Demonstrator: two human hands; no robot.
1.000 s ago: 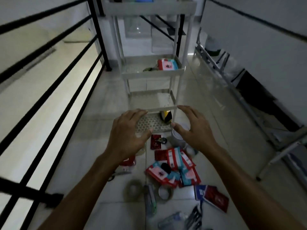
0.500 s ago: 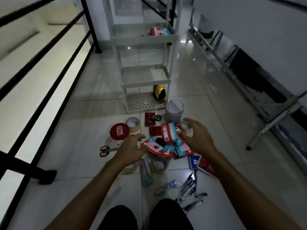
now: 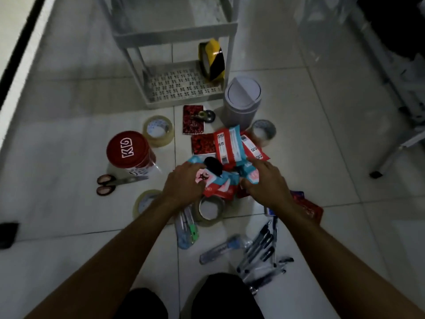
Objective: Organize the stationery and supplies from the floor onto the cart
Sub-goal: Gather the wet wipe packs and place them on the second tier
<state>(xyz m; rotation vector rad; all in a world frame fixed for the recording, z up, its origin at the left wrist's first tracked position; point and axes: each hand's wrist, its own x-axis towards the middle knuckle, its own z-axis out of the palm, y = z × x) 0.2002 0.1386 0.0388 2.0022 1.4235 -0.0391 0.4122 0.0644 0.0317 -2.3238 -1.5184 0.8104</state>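
Far left, the red tin (image 3: 131, 150) stands beside the scissors (image 3: 115, 183), waiting. My left hand (image 3: 185, 184) and right hand (image 3: 264, 184) curl round opposite sides of the red-and-blue packets (image 3: 230, 146), gathering several together, I judge. Beyond stands the cart (image 3: 177, 34), its bottom shelf holding striped tape (image 3: 212, 58).

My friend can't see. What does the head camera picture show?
Two hands, left hand and right hand, grab a pile of red and blue packets on a tiled floor. Tape rolls, a red KIG tin, scissors and pens lie around them. A white cart holds striped tape.
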